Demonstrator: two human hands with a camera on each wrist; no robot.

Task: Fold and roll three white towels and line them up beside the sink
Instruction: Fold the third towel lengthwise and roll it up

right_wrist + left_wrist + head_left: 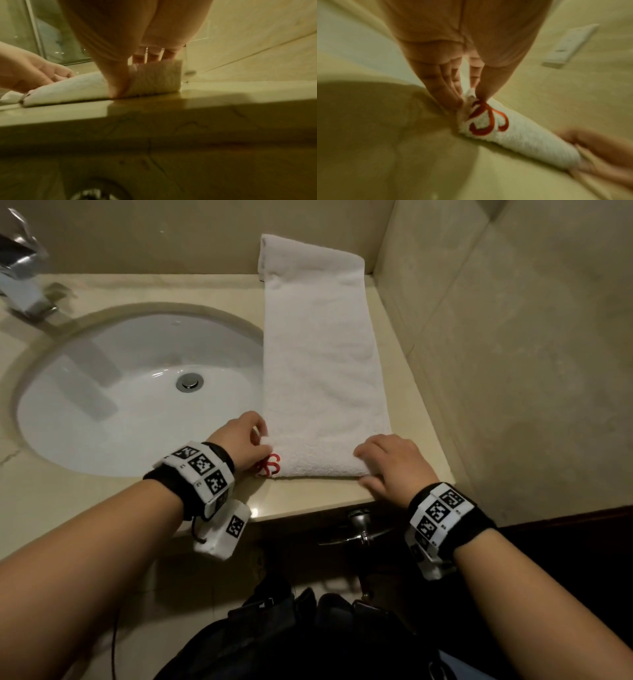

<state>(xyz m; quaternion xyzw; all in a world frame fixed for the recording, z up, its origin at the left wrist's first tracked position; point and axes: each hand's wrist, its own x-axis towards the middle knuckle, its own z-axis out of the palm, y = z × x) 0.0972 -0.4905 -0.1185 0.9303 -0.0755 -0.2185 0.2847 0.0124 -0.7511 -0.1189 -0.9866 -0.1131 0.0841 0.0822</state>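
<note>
One white towel [318, 354], folded into a long strip, lies on the beige counter [404, 392] right of the sink [137, 392]; its far end climbs the back wall. Red stitching [270, 465] marks its near left corner. The near end is turned over into a small roll [513, 134]. My left hand [255, 440] pinches that near left corner, thumb and fingers closed on the cloth [471, 94]. My right hand [380, 467] grips the near right end, thumb [118, 83] in front and fingers over the top of the roll [154, 78]. No other towels are in view.
A chrome tap [24, 278] stands at the back left of the oval basin, whose drain plug [189, 381] is in its middle. A tiled wall [513, 337] rises close along the towel's right side. The counter's front edge [308, 508] runs just below my hands.
</note>
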